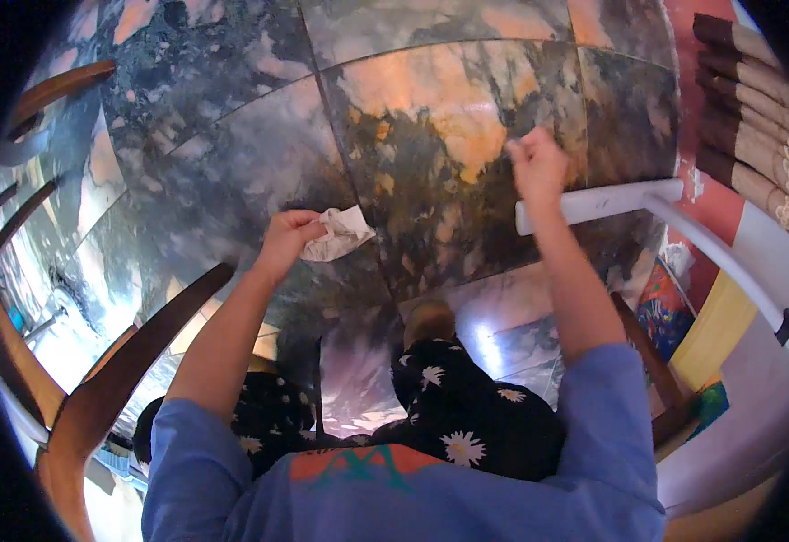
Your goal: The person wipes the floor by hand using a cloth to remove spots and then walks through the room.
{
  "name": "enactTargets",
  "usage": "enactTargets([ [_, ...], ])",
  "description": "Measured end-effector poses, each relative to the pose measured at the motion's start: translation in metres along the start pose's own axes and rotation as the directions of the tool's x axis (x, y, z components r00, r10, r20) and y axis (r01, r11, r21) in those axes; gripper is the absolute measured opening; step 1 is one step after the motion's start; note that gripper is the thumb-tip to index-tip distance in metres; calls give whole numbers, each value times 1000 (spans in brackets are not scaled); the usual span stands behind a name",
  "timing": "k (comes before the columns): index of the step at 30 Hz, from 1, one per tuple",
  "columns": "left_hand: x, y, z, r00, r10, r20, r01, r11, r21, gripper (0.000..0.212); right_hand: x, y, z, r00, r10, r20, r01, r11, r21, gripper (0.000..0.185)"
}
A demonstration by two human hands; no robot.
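Note:
My left hand [292,237] pinches a crumpled off-white piece of paper or cloth [339,234] between thumb and fingers, left of the middle of the view. Farther out and to the right, my right hand [538,159] is raised with its fingers curled together. A small pale bit shows at its fingertips, too blurred to name. Beneath both hands spreads a marbled floor of dark and orange tiles [428,156]. My legs, in black trousers with a daisy print [475,420], are at the bottom.
Right of my right forearm, a white metal stand [604,202] has its foot against the red-painted wall base [702,223]. Brown and beige gathered fabric [746,115] hangs at the upper right. Curved wooden furniture legs [130,366] rise at the left. A colourful picture [665,311] leans at the right.

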State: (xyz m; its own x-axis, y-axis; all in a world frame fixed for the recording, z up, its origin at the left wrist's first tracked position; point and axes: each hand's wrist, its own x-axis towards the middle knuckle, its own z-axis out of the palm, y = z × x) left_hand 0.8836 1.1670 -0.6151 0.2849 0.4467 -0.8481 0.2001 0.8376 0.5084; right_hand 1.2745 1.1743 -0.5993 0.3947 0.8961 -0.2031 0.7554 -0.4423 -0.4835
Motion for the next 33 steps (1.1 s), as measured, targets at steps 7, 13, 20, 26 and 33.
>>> enactTargets([
  [7, -2, 1, 2, 1000, -4, 24, 4, 1000, 8, 18, 21, 1, -12, 999, -14, -32, 14, 1000, 16, 17],
  [13, -6, 2, -1, 999, 30, -17, -29, 999, 45, 19, -56, -50, 30, 975, -181, 129, 170, 981, 94, 14],
  [20, -5, -2, -3, 1000, 1, 9, -1, 1000, 2, 20, -14, -31, 28, 991, -115, 63, 113, 993, 39, 16],
  [26, -5, -4, -6, 1000, 21, -5, -20, 998, 62, 21, -28, -49, 41, 984, -116, 133, 109, 992, 60, 20],
  [33, -3, -7, -6, 993, 104, -63, -87, 968, 235, 19, -109, -56, 65, 908, -351, 227, 332, 936, 121, 12],
])
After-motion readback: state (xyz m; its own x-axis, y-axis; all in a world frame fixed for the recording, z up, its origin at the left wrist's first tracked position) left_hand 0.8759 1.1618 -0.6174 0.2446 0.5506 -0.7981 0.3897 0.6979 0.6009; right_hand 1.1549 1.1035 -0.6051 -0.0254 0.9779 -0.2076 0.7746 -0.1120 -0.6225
